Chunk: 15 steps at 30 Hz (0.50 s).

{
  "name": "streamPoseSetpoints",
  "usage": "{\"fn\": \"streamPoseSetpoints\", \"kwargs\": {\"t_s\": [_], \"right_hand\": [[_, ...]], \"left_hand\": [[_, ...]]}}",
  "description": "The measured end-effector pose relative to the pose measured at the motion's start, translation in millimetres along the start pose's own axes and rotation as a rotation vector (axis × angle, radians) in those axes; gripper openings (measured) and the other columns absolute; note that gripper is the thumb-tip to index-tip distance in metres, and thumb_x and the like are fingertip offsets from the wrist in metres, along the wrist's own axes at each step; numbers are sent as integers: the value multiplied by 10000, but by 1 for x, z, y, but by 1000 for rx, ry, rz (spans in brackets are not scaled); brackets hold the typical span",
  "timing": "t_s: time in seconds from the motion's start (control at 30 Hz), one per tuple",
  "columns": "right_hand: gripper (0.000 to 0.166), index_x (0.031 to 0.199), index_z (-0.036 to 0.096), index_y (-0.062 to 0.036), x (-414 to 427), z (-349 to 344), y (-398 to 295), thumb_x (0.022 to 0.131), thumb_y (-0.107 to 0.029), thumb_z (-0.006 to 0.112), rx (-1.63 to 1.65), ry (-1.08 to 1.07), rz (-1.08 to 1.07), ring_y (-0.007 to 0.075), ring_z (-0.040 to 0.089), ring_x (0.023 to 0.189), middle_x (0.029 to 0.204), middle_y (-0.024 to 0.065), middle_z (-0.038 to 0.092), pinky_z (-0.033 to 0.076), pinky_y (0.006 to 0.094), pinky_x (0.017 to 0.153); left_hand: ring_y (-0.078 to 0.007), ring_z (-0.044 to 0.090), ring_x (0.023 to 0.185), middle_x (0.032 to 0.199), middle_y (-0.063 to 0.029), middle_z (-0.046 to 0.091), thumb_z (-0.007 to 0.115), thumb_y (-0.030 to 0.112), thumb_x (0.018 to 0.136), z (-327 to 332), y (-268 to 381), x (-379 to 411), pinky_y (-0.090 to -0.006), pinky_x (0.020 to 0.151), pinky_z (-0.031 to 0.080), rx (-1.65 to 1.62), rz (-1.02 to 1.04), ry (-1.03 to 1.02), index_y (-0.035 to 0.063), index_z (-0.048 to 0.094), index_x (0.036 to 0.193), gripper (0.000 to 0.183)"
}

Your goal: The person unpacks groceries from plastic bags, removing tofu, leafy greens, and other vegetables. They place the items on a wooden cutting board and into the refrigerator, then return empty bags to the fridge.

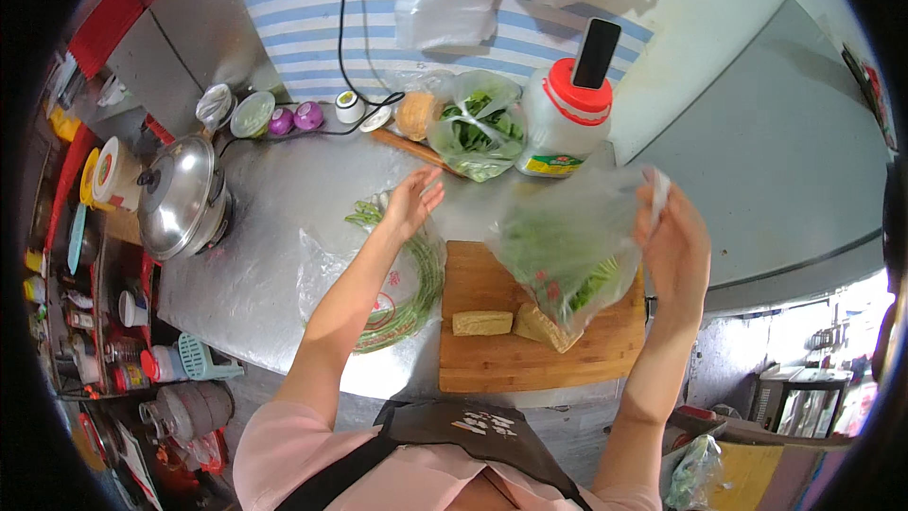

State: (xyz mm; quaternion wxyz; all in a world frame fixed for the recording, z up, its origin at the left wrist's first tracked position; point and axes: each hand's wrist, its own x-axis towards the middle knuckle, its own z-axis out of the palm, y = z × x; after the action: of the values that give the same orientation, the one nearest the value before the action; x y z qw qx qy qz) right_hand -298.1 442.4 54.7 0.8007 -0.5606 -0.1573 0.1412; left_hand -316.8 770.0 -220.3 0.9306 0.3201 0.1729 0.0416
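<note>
My right hand (670,234) grips the top edge of a clear plastic bag (574,227), blurred by motion, which holds leafy greens (596,282). The bag hangs over the far part of a wooden cutting board (482,369). Two pale brown tofu-like blocks (482,323) lie on the board below it. My left hand (415,202) has its fingers apart and nothing in them, above a plastic bag of long green beans (424,277) on the metal table (269,227).
A lidded steel pot (177,199) stands at the left. Along the wall are purple onions (308,116), a wooden rolling pin (415,149), another bag of greens (479,124) and a red-lidded jar (564,121) with a phone (596,53) on top. A black cable (342,35) crosses the table's back.
</note>
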Motion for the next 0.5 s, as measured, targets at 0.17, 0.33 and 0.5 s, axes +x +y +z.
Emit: {"fn": "streamPoseSetpoints", "kwargs": {"t_s": [0.17, 0.33, 0.5], "right_hand": [[344, 1091, 546, 49, 103, 43, -5, 895, -224, 474, -49, -246, 128, 88, 435, 647, 880, 53, 596, 342, 246, 566], [280, 1003, 569, 25, 180, 84, -20, 903, -218, 473, -228, -387, -194, 93, 476, 657, 854, 64, 611, 412, 249, 638], [265, 1019, 566, 42, 221, 99, 24, 880, -168, 484, -363, -276, -181, 115, 533, 743, 925, 77, 632, 423, 237, 716]], "left_hand": [[-199, 527, 975, 1289, -83, 446, 432, 249, 914, -11, 15, -53, -366, 849, 491, -67, -199, -76, 96, 404, 1268, 386], [-331, 380, 1219, 1415, -110, 230, 424, 411, 919, 71, 80, -46, -457, 910, 470, -24, 11, -124, 180, 191, 1385, 570], [-335, 351, 1236, 1399, -107, 239, 457, 369, 916, 51, 101, 90, -442, 858, 502, 44, 91, -287, 216, 161, 1384, 575]]}}
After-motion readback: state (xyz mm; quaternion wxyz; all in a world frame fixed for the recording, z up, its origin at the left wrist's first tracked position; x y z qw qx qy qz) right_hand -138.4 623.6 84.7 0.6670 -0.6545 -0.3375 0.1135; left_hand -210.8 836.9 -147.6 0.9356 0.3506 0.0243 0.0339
